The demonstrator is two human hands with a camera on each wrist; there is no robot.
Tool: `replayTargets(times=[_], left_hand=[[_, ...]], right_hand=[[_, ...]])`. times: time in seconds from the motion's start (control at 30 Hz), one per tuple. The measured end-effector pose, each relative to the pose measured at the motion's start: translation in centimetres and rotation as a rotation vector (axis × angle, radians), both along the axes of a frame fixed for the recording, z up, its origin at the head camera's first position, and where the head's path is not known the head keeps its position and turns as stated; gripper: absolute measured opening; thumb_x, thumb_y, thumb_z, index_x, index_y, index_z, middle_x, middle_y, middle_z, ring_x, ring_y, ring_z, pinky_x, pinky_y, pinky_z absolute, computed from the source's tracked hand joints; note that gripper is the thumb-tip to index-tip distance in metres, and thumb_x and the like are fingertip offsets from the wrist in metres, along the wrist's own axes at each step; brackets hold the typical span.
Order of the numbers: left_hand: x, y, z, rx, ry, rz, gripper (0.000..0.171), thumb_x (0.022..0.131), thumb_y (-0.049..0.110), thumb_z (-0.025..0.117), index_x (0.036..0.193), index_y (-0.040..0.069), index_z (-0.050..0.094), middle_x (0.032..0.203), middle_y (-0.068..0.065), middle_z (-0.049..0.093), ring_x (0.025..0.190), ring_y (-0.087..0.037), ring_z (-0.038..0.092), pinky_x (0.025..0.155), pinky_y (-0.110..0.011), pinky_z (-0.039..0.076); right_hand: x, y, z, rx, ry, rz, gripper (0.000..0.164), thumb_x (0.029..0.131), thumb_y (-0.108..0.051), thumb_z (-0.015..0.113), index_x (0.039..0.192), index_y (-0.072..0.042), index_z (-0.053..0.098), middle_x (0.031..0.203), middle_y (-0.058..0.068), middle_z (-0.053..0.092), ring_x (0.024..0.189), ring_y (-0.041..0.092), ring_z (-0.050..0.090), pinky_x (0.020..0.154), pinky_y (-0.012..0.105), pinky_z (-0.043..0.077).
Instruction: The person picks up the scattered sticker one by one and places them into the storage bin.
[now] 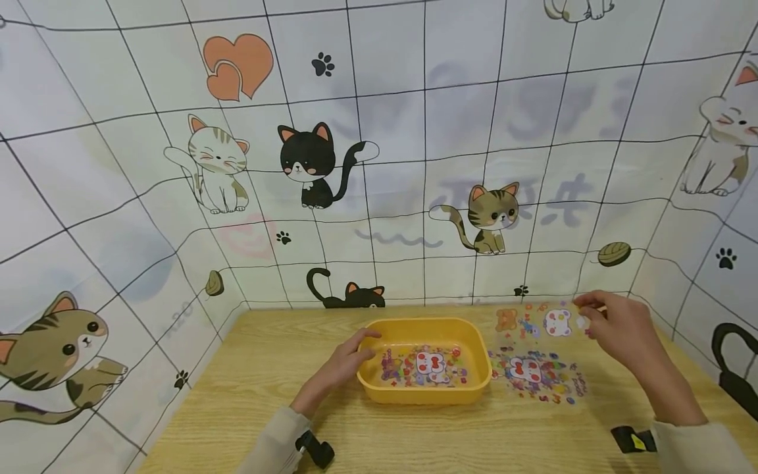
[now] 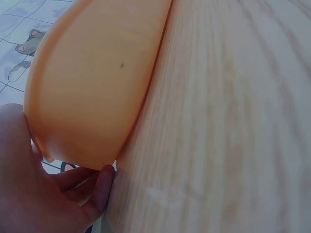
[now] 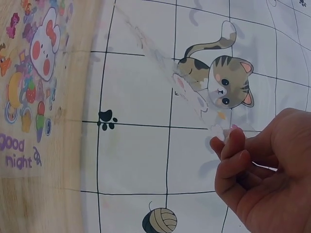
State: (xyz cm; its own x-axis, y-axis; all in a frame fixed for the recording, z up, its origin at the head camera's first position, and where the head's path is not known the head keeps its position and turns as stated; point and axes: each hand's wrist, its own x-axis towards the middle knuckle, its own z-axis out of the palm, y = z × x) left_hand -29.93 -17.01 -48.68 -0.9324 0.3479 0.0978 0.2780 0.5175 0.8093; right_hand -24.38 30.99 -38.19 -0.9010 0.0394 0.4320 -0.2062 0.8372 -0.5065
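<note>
A yellow plastic basin [image 1: 426,397] stands on the wooden table, with a clear sticker sheet [image 1: 431,365] of a white bunny and small pictures lying inside. My left hand [image 1: 340,362] grips the basin's left end, fingers at its rim and outer wall. In the left wrist view that hand [image 2: 63,189] is against the basin's orange-looking outside [image 2: 97,87]. Off to the right, my right hand [image 1: 622,329] pinches the corner of another clear sticker sheet [image 1: 558,322], raised and tilted. The right wrist view shows this sheet [image 3: 189,92] nearly edge-on beside the pinching fingertips [image 3: 238,136].
Between the basin and my right arm, a further sticker sheet [image 1: 535,375] lies flat on the table [image 1: 266,408]. A cat-patterned cloth wall [image 1: 391,197] rises behind and at both sides. A black strap [image 1: 734,368] hangs at the far right.
</note>
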Motion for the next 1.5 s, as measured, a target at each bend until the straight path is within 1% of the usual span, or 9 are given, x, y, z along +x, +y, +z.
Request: replayTargets(times=[0.23, 0.5, 0.63, 0.83, 0.97, 1.07, 1.17, 1.3, 1.5], left_hand=[[0.0, 0.0, 0.1, 0.008, -0.012, 0.008, 0.036, 0.104, 0.025, 0.051, 0.14, 0.021, 0.057, 0.163, -0.017, 0.041, 0.152, -0.043, 0.036, 0.117, -0.062, 0.037], [0.1, 0.1, 0.0, 0.016, -0.014, -0.003, 0.036, 0.104, 0.023, 0.051, 0.14, 0.02, 0.057, 0.162, -0.017, 0.042, 0.15, -0.043, 0.039, 0.116, -0.06, 0.041], [0.1, 0.1, 0.0, 0.011, -0.014, -0.007, 0.036, 0.104, 0.023, 0.051, 0.14, 0.02, 0.056, 0.162, -0.017, 0.042, 0.151, -0.043, 0.037, 0.116, -0.062, 0.039], [0.1, 0.1, 0.0, 0.013, -0.014, -0.008, 0.036, 0.105, 0.023, 0.051, 0.14, 0.019, 0.056, 0.163, -0.017, 0.041, 0.152, -0.043, 0.036, 0.117, -0.062, 0.038], [0.1, 0.1, 0.1, 0.008, -0.015, -0.003, 0.036, 0.104, 0.023, 0.051, 0.14, 0.018, 0.056, 0.163, -0.017, 0.041, 0.152, -0.043, 0.036, 0.117, -0.063, 0.037], [0.1, 0.1, 0.1, 0.008, -0.017, -0.005, 0.036, 0.104, 0.023, 0.051, 0.14, 0.019, 0.056, 0.163, -0.017, 0.041, 0.152, -0.043, 0.035, 0.118, -0.063, 0.037], [0.1, 0.1, 0.2, 0.015, -0.019, -0.006, 0.036, 0.105, 0.023, 0.051, 0.14, 0.019, 0.056, 0.163, -0.017, 0.041, 0.152, -0.043, 0.035, 0.118, -0.063, 0.036], [0.1, 0.1, 0.1, 0.017, -0.011, -0.005, 0.036, 0.104, 0.023, 0.051, 0.14, 0.019, 0.056, 0.163, -0.017, 0.042, 0.152, -0.043, 0.036, 0.118, -0.062, 0.037], [0.2, 0.1, 0.1, 0.012, -0.005, -0.003, 0.037, 0.104, 0.023, 0.051, 0.14, 0.018, 0.056, 0.162, -0.017, 0.043, 0.151, -0.043, 0.036, 0.118, -0.062, 0.037]], right_hand=[[-0.3, -0.8, 0.4, -0.004, 0.055, 0.022, 0.022, 0.105, -0.007, 0.055, 0.118, 0.006, 0.066, 0.105, 0.029, 0.07, 0.068, 0.015, 0.066, 0.046, 0.028, 0.044], [-0.4, -2.1, 0.6, -0.004, 0.107, 0.049, 0.021, 0.104, -0.007, 0.056, 0.117, 0.005, 0.068, 0.104, 0.028, 0.072, 0.064, 0.007, 0.064, 0.047, 0.027, 0.043], [-0.6, -2.7, 1.2, 0.006, 0.142, 0.061, 0.02, 0.104, -0.006, 0.056, 0.116, 0.004, 0.069, 0.106, 0.027, 0.072, 0.064, 0.008, 0.064, 0.048, 0.026, 0.041], [-1.0, -3.6, 2.4, 0.033, 0.171, 0.066, 0.021, 0.102, -0.003, 0.056, 0.115, 0.006, 0.07, 0.104, 0.028, 0.072, 0.061, 0.013, 0.056, 0.047, 0.027, 0.036], [-1.2, -4.0, 3.1, 0.039, 0.21, 0.074, 0.019, 0.101, 0.0, 0.056, 0.113, 0.006, 0.07, 0.103, 0.029, 0.072, 0.057, 0.01, 0.053, 0.046, 0.027, 0.034], [-1.3, -4.2, 3.6, 0.034, 0.236, 0.077, 0.019, 0.1, 0.001, 0.057, 0.111, 0.006, 0.071, 0.102, 0.029, 0.072, 0.057, 0.009, 0.054, 0.046, 0.027, 0.034], [-1.4, -4.7, 3.9, 0.026, 0.233, 0.085, 0.019, 0.1, 0.001, 0.057, 0.112, 0.006, 0.07, 0.103, 0.029, 0.072, 0.06, 0.013, 0.056, 0.047, 0.027, 0.036], [-1.6, -5.5, 4.1, 0.05, 0.239, 0.099, 0.018, 0.099, 0.003, 0.057, 0.111, 0.005, 0.071, 0.103, 0.027, 0.073, 0.062, 0.017, 0.055, 0.05, 0.026, 0.037], [-2.0, -7.2, 4.4, 0.072, 0.289, 0.142, 0.017, 0.096, 0.006, 0.06, 0.107, 0.005, 0.073, 0.1, 0.025, 0.074, 0.065, 0.019, 0.059, 0.055, 0.026, 0.041]])
